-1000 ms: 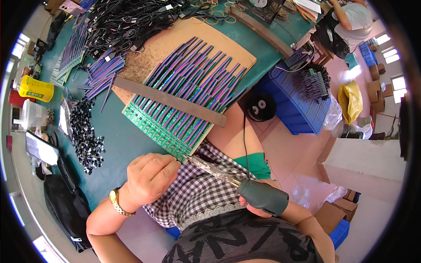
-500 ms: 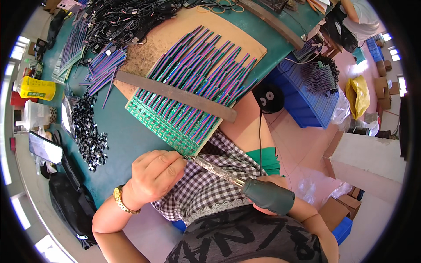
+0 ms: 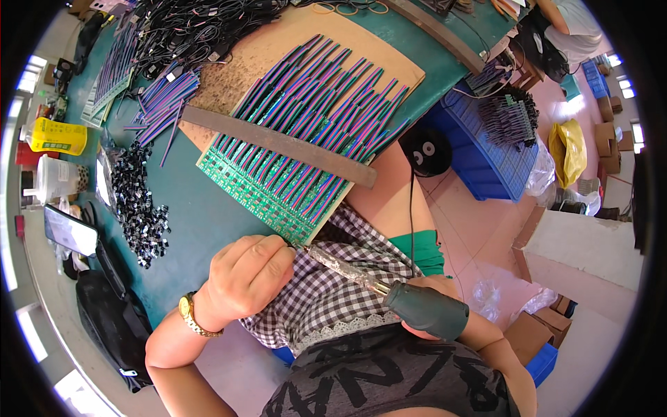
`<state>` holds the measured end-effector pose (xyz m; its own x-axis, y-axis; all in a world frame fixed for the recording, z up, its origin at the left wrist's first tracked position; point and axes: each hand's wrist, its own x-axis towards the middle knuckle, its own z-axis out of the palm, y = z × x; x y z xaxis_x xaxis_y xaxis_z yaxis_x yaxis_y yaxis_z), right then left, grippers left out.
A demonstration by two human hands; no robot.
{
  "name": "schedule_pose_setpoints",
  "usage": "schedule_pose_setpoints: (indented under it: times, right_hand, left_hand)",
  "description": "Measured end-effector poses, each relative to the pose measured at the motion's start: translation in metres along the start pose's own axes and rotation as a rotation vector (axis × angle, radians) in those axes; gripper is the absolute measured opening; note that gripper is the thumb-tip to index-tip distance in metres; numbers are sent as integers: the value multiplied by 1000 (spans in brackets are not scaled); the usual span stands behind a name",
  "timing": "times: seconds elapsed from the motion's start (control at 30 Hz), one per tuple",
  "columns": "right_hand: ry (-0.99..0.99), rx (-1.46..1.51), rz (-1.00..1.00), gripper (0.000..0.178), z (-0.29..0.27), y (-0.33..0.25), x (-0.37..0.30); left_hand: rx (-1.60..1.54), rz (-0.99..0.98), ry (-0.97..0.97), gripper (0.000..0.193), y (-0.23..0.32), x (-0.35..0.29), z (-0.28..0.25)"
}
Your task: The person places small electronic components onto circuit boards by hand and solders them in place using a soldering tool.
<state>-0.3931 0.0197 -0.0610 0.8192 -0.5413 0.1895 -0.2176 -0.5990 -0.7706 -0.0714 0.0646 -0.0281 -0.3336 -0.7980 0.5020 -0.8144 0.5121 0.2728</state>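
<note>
My right hand [image 3: 436,283] is wrapped round the dark handle of a soldering iron [image 3: 347,270]. The iron's tip points left and meets the near corner of a green circuit board panel [image 3: 258,201]. At that same corner, my left hand [image 3: 251,274] is closed in a pinch; whatever sits between its fingertips is hidden. Rows of multicoloured wires [image 3: 306,132] fan out from the panel toward the far side. Across wires and panel lies a flat rusty metal bar [image 3: 278,144].
A brown board [image 3: 375,42] lies under the wires on the green table [image 3: 187,215]. To the left are small black connectors [image 3: 142,208], loose wire pieces [image 3: 163,104] and a phone [image 3: 71,229]. Black cables [image 3: 201,31] heap at the back. A blue crate [image 3: 486,153] stands at right.
</note>
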Motion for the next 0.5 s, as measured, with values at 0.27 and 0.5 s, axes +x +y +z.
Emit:
schedule_pose_setpoints:
  times: [0.27,0.5]
  right_hand:
    - [-203,193,271,43,4,8,-17]
    - [-207,804,743,45,15,4,-16]
  left_hand:
    - [13,-4,0,26,1,1,0]
    - [4,0,-7,26,1,3,0]
